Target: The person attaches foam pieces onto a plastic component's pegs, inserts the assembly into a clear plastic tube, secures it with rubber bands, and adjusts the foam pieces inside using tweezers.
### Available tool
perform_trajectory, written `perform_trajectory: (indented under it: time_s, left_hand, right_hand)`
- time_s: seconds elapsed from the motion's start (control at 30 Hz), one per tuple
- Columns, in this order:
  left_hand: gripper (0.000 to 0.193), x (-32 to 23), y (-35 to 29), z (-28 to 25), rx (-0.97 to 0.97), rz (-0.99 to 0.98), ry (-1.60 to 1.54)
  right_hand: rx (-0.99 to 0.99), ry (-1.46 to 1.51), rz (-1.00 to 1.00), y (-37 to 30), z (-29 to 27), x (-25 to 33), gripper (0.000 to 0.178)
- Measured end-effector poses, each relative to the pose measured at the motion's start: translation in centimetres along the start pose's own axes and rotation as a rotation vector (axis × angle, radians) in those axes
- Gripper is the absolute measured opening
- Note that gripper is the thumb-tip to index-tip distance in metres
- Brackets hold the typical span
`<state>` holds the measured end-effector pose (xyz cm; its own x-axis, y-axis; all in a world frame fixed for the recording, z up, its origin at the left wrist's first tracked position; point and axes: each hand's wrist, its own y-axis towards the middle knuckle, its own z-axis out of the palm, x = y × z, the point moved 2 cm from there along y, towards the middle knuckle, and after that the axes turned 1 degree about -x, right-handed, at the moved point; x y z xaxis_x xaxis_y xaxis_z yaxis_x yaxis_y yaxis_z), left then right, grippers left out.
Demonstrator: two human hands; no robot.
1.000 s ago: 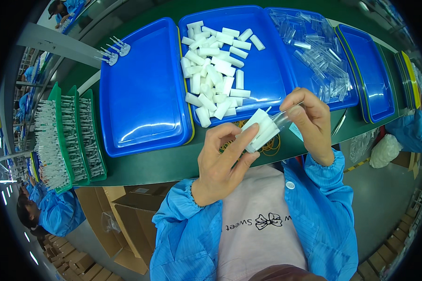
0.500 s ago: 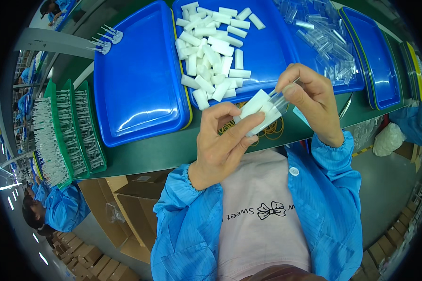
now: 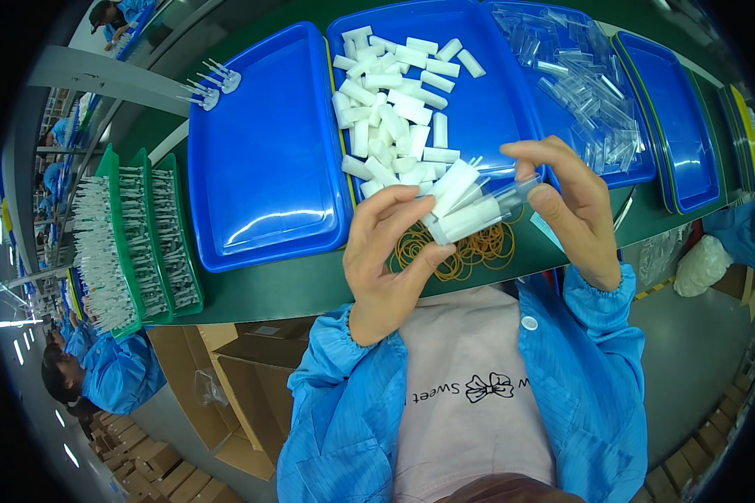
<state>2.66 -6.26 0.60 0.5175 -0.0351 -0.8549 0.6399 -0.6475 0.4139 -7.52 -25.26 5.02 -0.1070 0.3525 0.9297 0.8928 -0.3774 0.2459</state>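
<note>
My left hand point(image 3: 390, 264) pinches a small bundle between thumb and fingers. The bundle has white cylindrical pieces point(image 3: 470, 218) with clear plastic sleeves point(image 3: 512, 197) at their right end, and thin white tips stick out at the top. How the pieces fit together is hard to make out. Close to the sleeves is my right hand point(image 3: 570, 210), its index finger and thumb apart. The thumb tip is at the sleeve end; whether it presses there I cannot tell. Behind the bundle, a blue tray point(image 3: 495, 109) carries many loose white cylinders point(image 3: 398, 109).
Clear plastic tubes point(image 3: 591, 101) fill a blue tray at the right. On the left, another blue tray point(image 3: 268, 159) has two white pronged parts point(image 3: 218, 84) by its corner. Green racks point(image 3: 134, 243) hold thin white parts. Yellow rubber bands point(image 3: 470, 256) lie below my hands on the green table point(image 3: 310, 289).
My right thumb and index finger have spread apart beside the clear sleeves. My left hand's fingers have shifted toward the bundle's left end, showing more of the white pieces. The view has shifted slightly.
</note>
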Motion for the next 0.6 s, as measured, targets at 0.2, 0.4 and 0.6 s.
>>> perform_trajectory:
  time_s: [0.2, 0.4, 0.6]
  left_hand:
    - [0.045, 0.7, -0.4, 1.2, -0.037, -0.259, -0.636]
    - [0.047, 0.2, -0.3, 0.8, -0.051, -0.444, -0.785]
    - [0.04, -0.2, -0.3, 1.0, 0.0, -0.321, -0.776]
  right_hand:
    - [-0.166, 0.055, -0.148, -0.1, 0.1, -2.0, 0.016]
    - [-0.212, 0.092, -0.193, -1.5, 1.6, -1.8, 0.018]
    - [-0.207, 0.087, -0.199, -1.8, 2.5, -0.7, 0.019]
